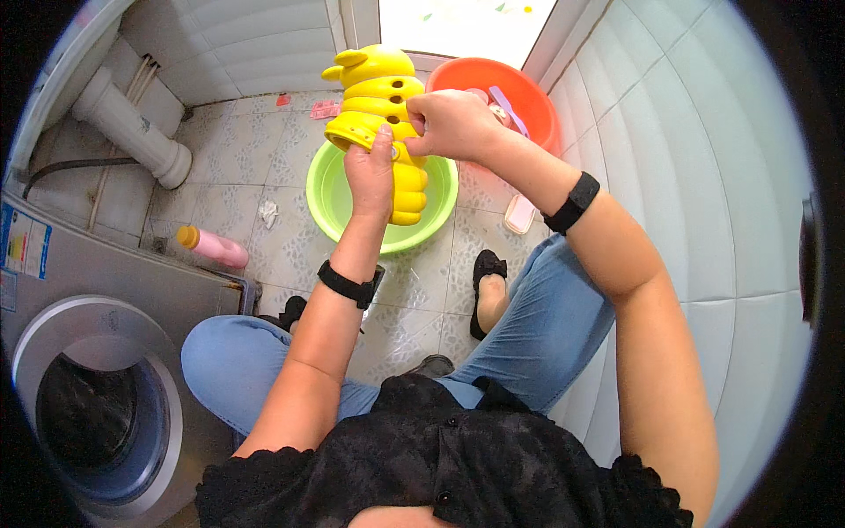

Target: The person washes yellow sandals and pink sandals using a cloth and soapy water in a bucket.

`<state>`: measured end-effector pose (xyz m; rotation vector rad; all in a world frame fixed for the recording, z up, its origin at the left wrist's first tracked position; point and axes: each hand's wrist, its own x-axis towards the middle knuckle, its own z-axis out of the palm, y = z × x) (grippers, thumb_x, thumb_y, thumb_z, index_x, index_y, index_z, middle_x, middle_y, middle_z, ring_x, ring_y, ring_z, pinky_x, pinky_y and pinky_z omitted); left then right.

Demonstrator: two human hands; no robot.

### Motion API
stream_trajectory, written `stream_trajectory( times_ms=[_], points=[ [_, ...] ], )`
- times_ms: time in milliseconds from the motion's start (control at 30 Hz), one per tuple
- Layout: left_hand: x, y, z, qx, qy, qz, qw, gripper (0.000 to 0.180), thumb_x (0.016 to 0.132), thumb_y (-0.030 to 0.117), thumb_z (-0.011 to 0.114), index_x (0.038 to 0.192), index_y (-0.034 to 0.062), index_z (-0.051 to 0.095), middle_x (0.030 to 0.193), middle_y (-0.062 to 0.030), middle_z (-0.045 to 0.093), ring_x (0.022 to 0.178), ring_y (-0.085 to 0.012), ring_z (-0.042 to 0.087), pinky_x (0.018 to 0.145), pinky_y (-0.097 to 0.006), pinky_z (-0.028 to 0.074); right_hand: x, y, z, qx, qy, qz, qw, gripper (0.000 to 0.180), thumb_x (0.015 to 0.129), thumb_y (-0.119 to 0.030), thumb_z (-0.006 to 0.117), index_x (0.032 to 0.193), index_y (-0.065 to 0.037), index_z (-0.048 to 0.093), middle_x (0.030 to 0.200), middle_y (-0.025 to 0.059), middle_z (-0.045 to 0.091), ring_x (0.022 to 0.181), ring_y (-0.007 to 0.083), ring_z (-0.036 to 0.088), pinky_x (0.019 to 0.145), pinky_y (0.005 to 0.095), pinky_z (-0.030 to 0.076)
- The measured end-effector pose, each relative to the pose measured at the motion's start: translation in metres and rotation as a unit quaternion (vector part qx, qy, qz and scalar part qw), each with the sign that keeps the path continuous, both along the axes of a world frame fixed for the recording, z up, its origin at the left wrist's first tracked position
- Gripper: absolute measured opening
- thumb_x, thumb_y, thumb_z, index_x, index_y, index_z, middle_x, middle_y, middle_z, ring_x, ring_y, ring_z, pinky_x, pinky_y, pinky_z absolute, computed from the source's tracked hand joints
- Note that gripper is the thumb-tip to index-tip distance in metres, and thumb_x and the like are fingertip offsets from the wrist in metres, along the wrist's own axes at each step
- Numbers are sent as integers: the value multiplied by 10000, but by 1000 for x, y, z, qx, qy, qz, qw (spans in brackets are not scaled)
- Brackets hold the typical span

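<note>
Fingers (385, 141) of both hands clasp yellow slippers (380, 97).

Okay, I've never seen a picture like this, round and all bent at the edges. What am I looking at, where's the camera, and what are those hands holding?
The camera sits on a person's head and looks down, so the wide lens bends straight edges. The two bare arms rising from below are that person's own. The left hand and right hand both grip a yellow plastic toy with holes, held above a green basin on the tiled floor. Behind it stands an orange basin. A pink bottle lies on the floor to the left, near a washing machine with its round door. The person wears jeans and black shoes.
</note>
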<state>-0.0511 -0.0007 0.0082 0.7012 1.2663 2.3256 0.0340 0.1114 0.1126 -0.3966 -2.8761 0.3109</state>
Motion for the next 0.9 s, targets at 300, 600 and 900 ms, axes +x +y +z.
stream_trajectory(
  times_ms=[300, 600, 900],
  points=[
    [-13, 3, -8, 92, -240, -106, 961, 353, 959, 255, 559, 1235, 46, 490, 1076, -88, 625, 921, -226, 656, 800, -359, 557, 6, 34, -20, 21, 6, 22, 1000, 198, 719, -181, 672, 815, -41, 571, 822, 166, 639, 805, 354, 622, 689, 415, 488],
    [-2, 5, -6, 57, -141, -21, 988, 341, 961, 227, 557, 1228, 25, 494, 1059, -88, 628, 876, -219, 660, 774, -357, 562, -1, 0, -15, -66, 66, -2, 996, 329, 733, -313, 739, 837, -43, 581, 796, 103, 638, 770, 271, 631, 691, 364, 481],
    [-10, 7, -1, 13, -200, 38, 979, 339, 967, 253, 544, 1214, 22, 515, 1054, -93, 631, 855, -231, 658, 761, -381, 561, -4, 24, -27, -155, 159, 61, 973, 253, 761, -187, 642, 939, -20, 573, 950, 176, 612, 960, 340, 595, 824, 396, 484]
  ],
)
